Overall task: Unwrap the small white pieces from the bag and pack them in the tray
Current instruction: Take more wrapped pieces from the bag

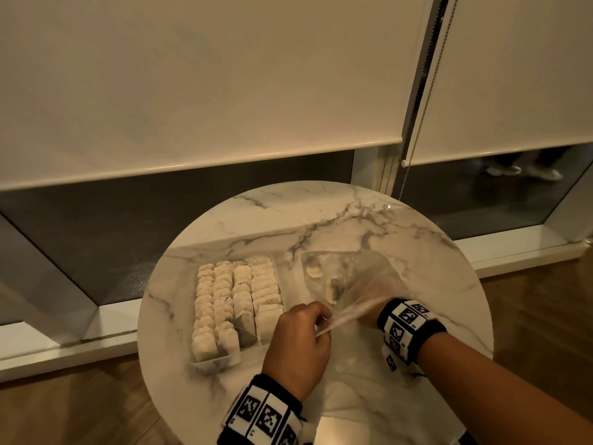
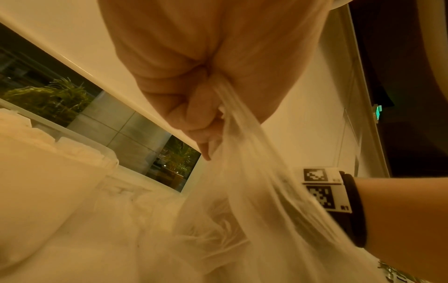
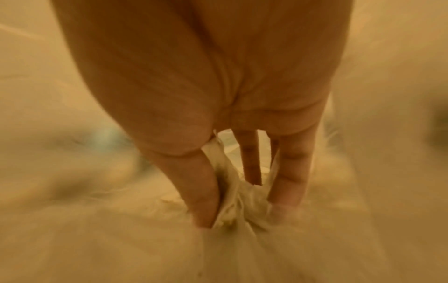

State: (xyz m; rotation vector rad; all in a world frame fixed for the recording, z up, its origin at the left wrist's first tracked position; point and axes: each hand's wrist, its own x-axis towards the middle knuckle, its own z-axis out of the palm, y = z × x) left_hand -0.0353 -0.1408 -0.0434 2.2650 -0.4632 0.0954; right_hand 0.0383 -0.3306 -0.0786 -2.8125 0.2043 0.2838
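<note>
The clear plastic bag [image 1: 349, 284] lies on the right half of the round marble table [image 1: 321, 213], its closed end toward the far edge and its mouth drawn toward the near edge. A few small white pieces [image 1: 314, 272] show through the film inside it, one by the bag's far left side and another [image 1: 332, 292] nearer the middle. The right hand [image 1: 369, 293] is inside the bag up to the wrist; in the right wrist view its thumb and fingers [image 3: 288, 172] pinch a crumpled white piece [image 3: 232, 201] between them, with blurred film all around. The left hand [image 1: 298, 345] sits just outside the bag's mouth, near the middle of the table, its fingers curled tightly around a gathered strip of the bag's edge [image 1: 340, 319], which is stretched taut toward the right wrist; the left wrist view shows the same bunched film [image 2: 242, 153] running out of the closed fist [image 2: 194, 86]. The tray [image 1: 221, 362] stands on the left half of the table, just beside the left hand, and holds four tight rows of white pieces [image 1: 237, 300] running from the near edge toward the far edge. Both wrists carry black bands with black-and-white square markers [image 1: 406, 329]. Past the table's far edge are lowered pale roller blinds [image 1: 192, 75] with a bead chain [image 1: 420, 101], dark window glass below them, and wooden floor [image 1: 64, 412] beneath.
</note>
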